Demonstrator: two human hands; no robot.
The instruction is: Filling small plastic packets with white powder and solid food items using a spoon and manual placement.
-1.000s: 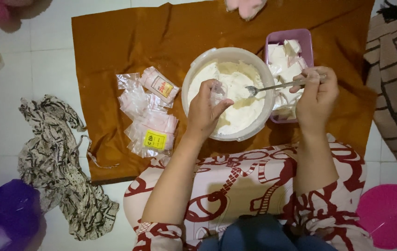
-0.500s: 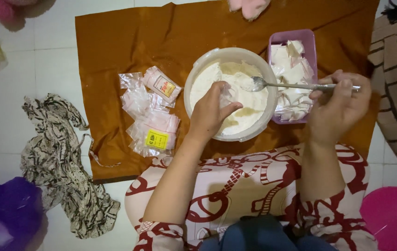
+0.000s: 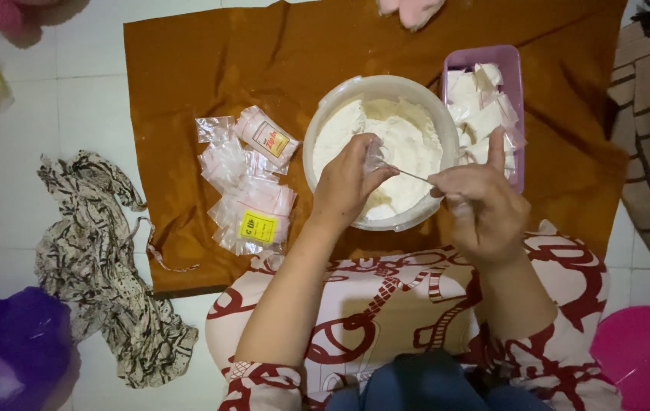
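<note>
Two hands were seen over one round white bowl of white powder, set on an orange-brown cloth. The left hand was closed, fingers pinched on one small clear plastic bag held above the powder. The right hand was closed as well, gripped on the handle of one thin metal spoon, its tip pointed into the bag's mouth; one finger was stuck up straight. One purple rectangular tray was set just beside the bowl on the right, filled with several white packets, too jumbled to be counted. One loose heap of small clear bags was left on the cloth to the left of the bowl. The cloth was spread over a white tiled floor, where one patterned rag, one pink basin and one purple bag were also laid.
</note>
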